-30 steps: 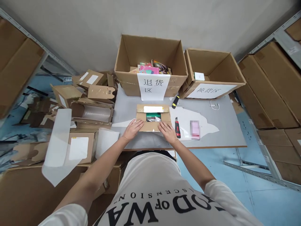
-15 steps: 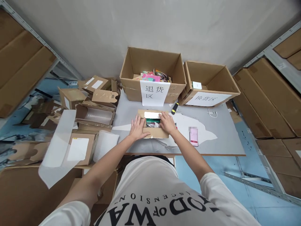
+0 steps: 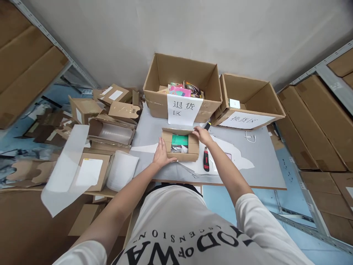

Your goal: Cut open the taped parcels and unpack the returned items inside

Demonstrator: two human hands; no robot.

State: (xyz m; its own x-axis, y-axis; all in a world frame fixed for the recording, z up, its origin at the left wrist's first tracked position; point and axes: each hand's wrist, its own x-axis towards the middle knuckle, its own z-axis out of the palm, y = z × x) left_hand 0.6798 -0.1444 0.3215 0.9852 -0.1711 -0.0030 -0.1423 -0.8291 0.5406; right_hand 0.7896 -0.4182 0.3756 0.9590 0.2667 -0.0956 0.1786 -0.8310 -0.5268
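Observation:
A small cardboard box [image 3: 180,156] lies on the grey table with its top flaps parted. Inside it I see a green box-like item [image 3: 180,140] and some crumpled white and grey material [image 3: 183,149]. My left hand [image 3: 162,154] rests along the box's left side, fingers stretched out and thumb by the front edge. At the back right corner, the fingers of my right hand [image 3: 203,135] are closed on a flap. A red and black utility knife [image 3: 206,159] lies just right of the box. Behind my right hand is a yellow and black tool [image 3: 207,126], partly hidden.
Two large cardboard boxes stand at the back: the left box [image 3: 157,105] holds colourful packages, the right box [image 3: 252,82] a small white box [image 3: 234,103]. Opened cartons [image 3: 110,132] are piled at left. A phone [image 3: 228,156] is mostly covered by my right forearm.
The box's flaps have been spread wider, showing more of the green item. My right hand has moved up to the back right corner. The red and black knife has come into view.

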